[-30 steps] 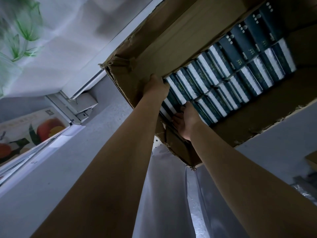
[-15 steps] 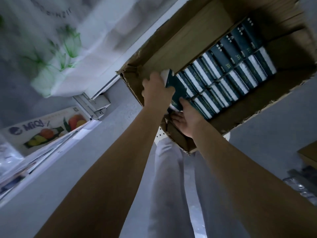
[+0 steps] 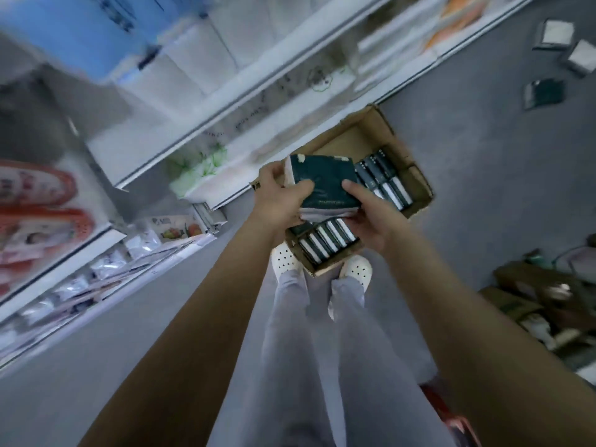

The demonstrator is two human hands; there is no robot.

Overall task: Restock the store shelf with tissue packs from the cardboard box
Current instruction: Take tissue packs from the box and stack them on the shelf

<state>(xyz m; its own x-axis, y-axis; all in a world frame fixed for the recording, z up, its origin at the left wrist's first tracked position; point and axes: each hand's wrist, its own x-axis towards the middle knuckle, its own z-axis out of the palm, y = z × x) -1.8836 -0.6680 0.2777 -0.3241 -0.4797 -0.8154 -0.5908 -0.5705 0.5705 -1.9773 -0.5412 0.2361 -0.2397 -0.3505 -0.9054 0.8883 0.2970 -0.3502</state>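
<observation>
Desk: What worries you?

Me: The shelf (image 3: 245,101) sits just beyond the cardboard box (image 3: 361,140) (blurred, so gaps are unclear). I see the stack of tissue packs (image 3: 322,179) held above the box, left hand (image 3: 280,201) and right hand (image 3: 371,217) each clamping an end. If the squeeze slackens, I'd guess lower packs slip out.

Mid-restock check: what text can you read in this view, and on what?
Nothing reads clearly.
On the held tissue pack: faint print, too small.
On the white shelf packs: dark lettering, motion-blurred.
On the fruit-printed pack: logo blurred.
On the boxed packs: markings too small.
</observation>
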